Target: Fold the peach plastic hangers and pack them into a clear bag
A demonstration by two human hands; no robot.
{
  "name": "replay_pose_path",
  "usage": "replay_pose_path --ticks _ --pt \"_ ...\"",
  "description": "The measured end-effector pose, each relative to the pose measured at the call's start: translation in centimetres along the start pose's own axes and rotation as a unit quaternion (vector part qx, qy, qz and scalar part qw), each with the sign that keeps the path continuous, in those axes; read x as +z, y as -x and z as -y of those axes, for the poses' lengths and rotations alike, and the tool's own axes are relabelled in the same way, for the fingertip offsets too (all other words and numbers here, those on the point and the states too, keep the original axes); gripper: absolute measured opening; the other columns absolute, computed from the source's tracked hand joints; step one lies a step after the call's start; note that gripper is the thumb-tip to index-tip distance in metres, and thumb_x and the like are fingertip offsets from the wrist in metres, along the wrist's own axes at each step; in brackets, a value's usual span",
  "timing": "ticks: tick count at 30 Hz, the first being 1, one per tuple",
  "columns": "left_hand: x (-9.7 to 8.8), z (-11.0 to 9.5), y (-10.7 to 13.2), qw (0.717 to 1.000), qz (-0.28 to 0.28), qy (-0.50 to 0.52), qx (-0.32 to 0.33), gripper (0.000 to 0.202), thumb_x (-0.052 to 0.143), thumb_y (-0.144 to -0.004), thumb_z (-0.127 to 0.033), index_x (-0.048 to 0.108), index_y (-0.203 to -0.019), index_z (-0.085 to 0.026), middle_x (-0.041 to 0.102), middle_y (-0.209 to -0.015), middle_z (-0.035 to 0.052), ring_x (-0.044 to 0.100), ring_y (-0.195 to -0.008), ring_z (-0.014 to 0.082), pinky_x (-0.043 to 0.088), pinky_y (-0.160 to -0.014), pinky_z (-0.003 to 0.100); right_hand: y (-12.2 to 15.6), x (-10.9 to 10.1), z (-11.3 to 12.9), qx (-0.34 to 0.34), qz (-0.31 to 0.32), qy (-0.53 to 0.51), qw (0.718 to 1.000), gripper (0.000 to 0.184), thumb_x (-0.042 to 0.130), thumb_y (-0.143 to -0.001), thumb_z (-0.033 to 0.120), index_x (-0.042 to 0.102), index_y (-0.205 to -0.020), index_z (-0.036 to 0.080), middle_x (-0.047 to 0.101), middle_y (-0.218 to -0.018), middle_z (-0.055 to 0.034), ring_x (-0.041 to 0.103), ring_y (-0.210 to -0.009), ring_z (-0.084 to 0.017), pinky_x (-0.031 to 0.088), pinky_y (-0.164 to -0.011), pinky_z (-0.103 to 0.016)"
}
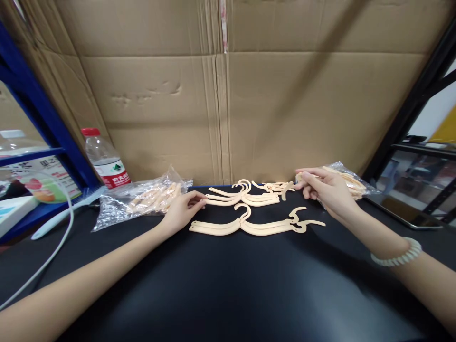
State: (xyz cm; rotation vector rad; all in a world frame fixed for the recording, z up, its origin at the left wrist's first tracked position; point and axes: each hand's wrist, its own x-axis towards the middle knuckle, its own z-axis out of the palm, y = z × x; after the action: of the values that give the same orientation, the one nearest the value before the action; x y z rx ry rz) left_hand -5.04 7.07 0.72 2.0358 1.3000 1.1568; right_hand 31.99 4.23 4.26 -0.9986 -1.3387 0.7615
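Two rows of beige plastic folding-hanger parts lie on the black table. In the back row is a hanger [228,202], and my left hand [183,207] pinches its left end between thumb and fingers. A second hanger [217,230] lies nearer me, with loose S-shaped hook pieces [301,223] at its right end. My right hand [326,187] is raised at the right, its fingers closed on a small beige piece [299,177], mostly hidden. Below its fingertips stands a curved hook piece [286,191], beside a pile of small hooks [272,186].
A clear bag of beige parts [149,197] lies at the left, and another bag [347,183] sits behind my right hand. A red-capped bottle [107,159], a pale-handled brush [64,217] and a white cable [67,232] are at the left. Cardboard [160,109] walls off the back.
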Motion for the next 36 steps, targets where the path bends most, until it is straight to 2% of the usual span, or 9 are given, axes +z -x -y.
replay_pose_path --ticks 5,10,15,20,24,28,32,34,36 --pt "0.5 -0.5 0.5 0.99 -0.019 0.127 -0.053 0.024 0.073 -0.071 -0.037 0.066 -0.081 -0.017 0.073 -0.08 0.0062 0.072 -0.075 0.0211 0.057 -0.075 0.031 0.9 1.1 0.9 0.048 0.015 -0.061 0.997 0.032 0.078 -0.07 0.042 0.072 -0.091 0.018 0.074 -0.091 -0.0087 0.066 -0.063 -0.013 0.046 -0.048 -0.018" --pt "0.8 -0.7 0.8 0.965 -0.051 0.241 -0.086 0.031 0.081 -0.065 -0.037 0.067 -0.084 -0.015 0.074 -0.083 0.0059 0.071 -0.078 0.0173 0.057 -0.078 0.027 1.4 1.6 0.9 0.087 0.013 -0.068 0.994 0.029 0.08 -0.067 0.04 0.075 -0.085 0.018 0.074 -0.091 -0.009 0.069 -0.075 -0.016 0.052 -0.057 -0.02" --pt "0.8 -0.8 0.9 0.939 -0.07 0.318 -0.107 0.036 0.088 -0.055 -0.034 0.068 -0.077 -0.014 0.074 -0.079 0.0039 0.07 -0.075 0.0135 0.056 -0.075 0.021 1.5 1.7 0.4 0.118 0.014 -0.108 0.987 0.028 0.084 -0.062 0.032 0.066 -0.08 0.019 0.074 -0.086 -0.0059 0.069 -0.079 -0.018 0.052 -0.06 -0.022" --pt "0.8 -1.2 0.9 0.924 -0.071 0.355 -0.125 0.033 0.09 -0.052 -0.032 0.069 -0.071 -0.014 0.074 -0.075 0.0032 0.069 -0.075 0.0117 0.055 -0.074 0.017 1.3 1.5 -0.2 0.175 0.032 -0.132 0.975 0.027 0.078 -0.07 0.025 0.063 -0.092 0.022 0.073 -0.092 -0.0041 0.068 -0.087 -0.017 0.05 -0.063 -0.021" --pt "0.7 -1.4 1.0 0.918 -0.065 0.37 -0.128 0.029 0.09 -0.053 -0.028 0.066 -0.064 -0.014 0.073 -0.074 0.0033 0.069 -0.076 0.0115 0.054 -0.074 0.016 1.2 1.3 -0.7 0.192 0.051 -0.126 0.972 0.019 0.075 -0.074 0.028 0.063 -0.086 0.02 0.073 -0.097 -0.0053 0.066 -0.098 -0.019 0.05 -0.066 -0.022" --pt "0.7 -1.5 1.0 0.914 -0.056 0.38 -0.127 0.028 0.089 -0.055 -0.023 0.062 -0.06 -0.015 0.073 -0.078 0.0028 0.069 -0.077 0.0119 0.055 -0.074 0.018 1.4 1.3 -1.0 0.19 0.059 -0.136 0.971 0.025 0.079 -0.072 0.034 0.059 -0.083 0.022 0.072 -0.105 -0.0051 0.062 -0.109 -0.02 0.049 -0.068 -0.023" --pt "0.7 -1.4 1.1 0.913 -0.04 0.386 -0.127 0.027 0.088 -0.057 -0.02 0.062 -0.06 -0.015 0.073 -0.077 0.003 0.069 -0.078 0.0129 0.055 -0.074 0.019 1.4 1.5 -1.1 0.195 0.058 -0.144 0.969 0.03 0.082 -0.067 0.039 0.06 -0.078 0.021 0.071 -0.106 -0.0053 0.061 -0.108 -0.02 0.05 -0.07 -0.023" --pt "0.7 -1.4 1.2 0.913 -0.032 0.387 -0.127 0.026 0.088 -0.057 -0.02 0.062 -0.061 -0.015 0.073 -0.077 0.0031 0.069 -0.079 0.0134 0.055 -0.074 0.019 1.3 1.6 -1.2 0.184 0.051 -0.158 0.969 0.034 0.087 -0.059 0.04 0.063 -0.073 0.02 0.071 -0.097 -0.0046 0.062 -0.099 -0.019 0.052 -0.073 -0.024" --pt "0.6 -1.3 1.2 0.912 -0.026 0.388 -0.127 0.026 0.087 -0.057 -0.019 0.062 -0.061 -0.015 0.073 -0.077 0.0031 0.07 -0.08 0.0136 0.055 -0.074 0.018 1.2 1.6 -1.5 0.165 0.034 -0.165 0.972 0.037 0.091 -0.05 0.039 0.064 -0.068 0.02 0.067 -0.083 -0.0019 0.062 -0.082 -0.015 0.053 -0.069 -0.023"
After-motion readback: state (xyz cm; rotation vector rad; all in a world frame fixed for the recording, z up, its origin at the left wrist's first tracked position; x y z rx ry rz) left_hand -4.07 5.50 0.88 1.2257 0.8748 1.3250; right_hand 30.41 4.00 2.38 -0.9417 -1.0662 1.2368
